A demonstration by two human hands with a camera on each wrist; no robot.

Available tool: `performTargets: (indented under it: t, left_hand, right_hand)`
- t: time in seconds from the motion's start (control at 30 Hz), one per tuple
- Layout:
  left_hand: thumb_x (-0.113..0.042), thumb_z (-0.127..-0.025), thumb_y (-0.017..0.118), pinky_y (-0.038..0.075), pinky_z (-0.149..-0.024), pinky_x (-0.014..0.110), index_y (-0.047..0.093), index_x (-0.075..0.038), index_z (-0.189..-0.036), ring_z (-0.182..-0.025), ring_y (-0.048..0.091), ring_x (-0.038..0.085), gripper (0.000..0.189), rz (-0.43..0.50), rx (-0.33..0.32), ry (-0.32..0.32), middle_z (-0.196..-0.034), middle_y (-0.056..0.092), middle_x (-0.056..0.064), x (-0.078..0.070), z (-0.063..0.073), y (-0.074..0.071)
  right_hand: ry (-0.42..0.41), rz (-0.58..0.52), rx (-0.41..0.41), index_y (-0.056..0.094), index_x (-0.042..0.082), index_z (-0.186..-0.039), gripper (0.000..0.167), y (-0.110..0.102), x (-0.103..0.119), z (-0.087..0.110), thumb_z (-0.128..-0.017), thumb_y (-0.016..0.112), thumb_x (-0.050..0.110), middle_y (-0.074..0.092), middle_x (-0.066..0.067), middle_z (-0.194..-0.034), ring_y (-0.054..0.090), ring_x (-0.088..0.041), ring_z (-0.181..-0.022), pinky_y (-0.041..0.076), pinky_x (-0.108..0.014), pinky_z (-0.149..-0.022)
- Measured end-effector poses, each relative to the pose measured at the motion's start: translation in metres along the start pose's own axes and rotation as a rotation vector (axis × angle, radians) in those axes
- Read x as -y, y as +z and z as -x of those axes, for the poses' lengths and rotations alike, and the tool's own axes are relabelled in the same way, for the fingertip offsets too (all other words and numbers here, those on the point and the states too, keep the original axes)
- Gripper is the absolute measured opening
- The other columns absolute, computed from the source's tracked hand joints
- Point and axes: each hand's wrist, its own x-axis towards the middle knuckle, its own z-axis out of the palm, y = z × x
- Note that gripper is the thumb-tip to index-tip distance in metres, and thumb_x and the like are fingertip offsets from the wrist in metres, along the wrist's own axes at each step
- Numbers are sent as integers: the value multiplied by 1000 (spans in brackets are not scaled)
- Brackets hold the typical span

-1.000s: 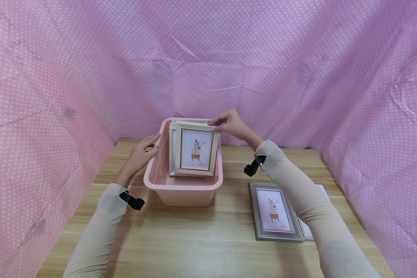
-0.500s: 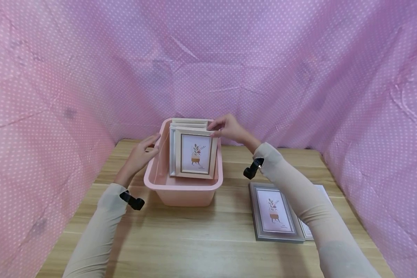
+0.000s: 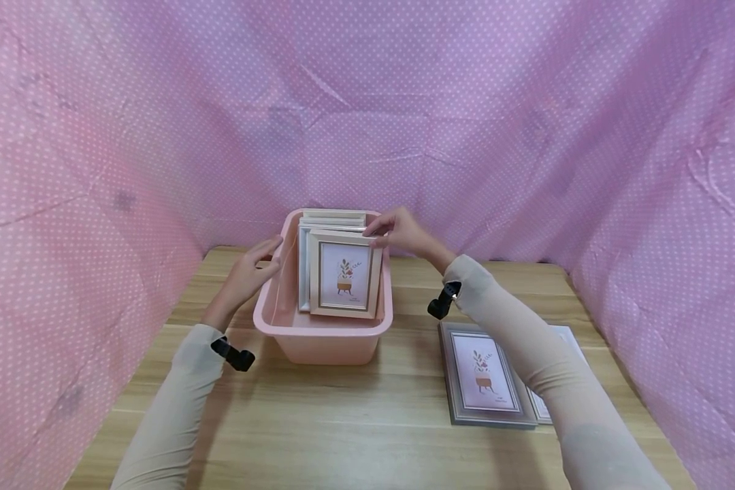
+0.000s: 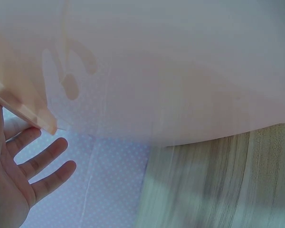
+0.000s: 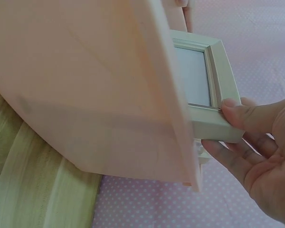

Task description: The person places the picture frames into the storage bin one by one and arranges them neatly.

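Observation:
A pink plastic basin (image 3: 323, 348) stands on the table. Inside it, my right hand (image 3: 404, 231) pinches the top right corner of a cream picture frame (image 3: 314, 275). The thumb lies on the frame's front and the fingers are behind, as the right wrist view shows. This frame leans back in front of white frames (image 3: 303, 262), and its print shows a plant in an orange pot. My left hand (image 3: 245, 275) rests against the basin's left rim with its fingers loosely spread. In the left wrist view, the rim hides part of that left hand (image 4: 19, 175).
A grey picture frame (image 3: 446, 367) lies face up on the wooden table (image 3: 343, 435), right of the basin. Beside it is a white frame (image 3: 569, 337), partly under my right forearm. A pink dotted cloth (image 3: 367, 136) hangs around the table's back and sides.
My right hand has lowered the cream frame further into the basin and slightly toward me, uncovering more of the frames behind. My left hand has stayed at the rim.

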Motion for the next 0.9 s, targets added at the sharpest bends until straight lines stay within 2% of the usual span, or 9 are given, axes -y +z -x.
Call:
performTargets:
  t: [0.07,0.3,0.6,0.73,0.9]
  left_hand:
    - [-20,-102,54,49,-104,55,44,-9,-155,-125,56,41,54,7,4,-4,-163,37,16,0,1,0]
    - [-22,-103,53,50,-103,55,44,-10,-155,-125,56,40,54,5,4,-4,-164,37,14,1,1,1]
    - [-22,-103,53,50,-103,56,44,-10,-155,-124,57,41,55,3,8,0,-164,37,15,0,2,1]
    - [-22,-102,53,50,-103,56,44,-9,-155,-124,57,41,55,3,5,2,-164,36,16,-1,3,1]
    - [-22,-102,53,50,-103,57,43,-9,-155,-124,56,41,55,5,1,3,-164,36,16,-1,3,0]
  right_hand:
    - [9,4,0,76,-9,-101,20,1,-1,0,-80,76,-12,76,-24,-105,71,-33,-90,55,-16,-73]
    - [22,22,-5,76,-8,-101,20,1,-1,0,-81,76,-10,76,-24,-104,68,-26,-86,53,-16,-72]
    - [29,23,9,76,-7,-99,18,2,-3,4,-82,76,-9,76,-21,-102,65,-11,-81,54,-19,-76]
    - [21,46,5,77,-5,-99,18,3,-2,4,-82,76,-8,76,-20,-103,65,-13,-83,54,-20,-77]
    - [-5,52,26,76,-6,-99,18,5,-2,3,-81,77,-9,76,-21,-105,71,-24,-91,58,-28,-86]
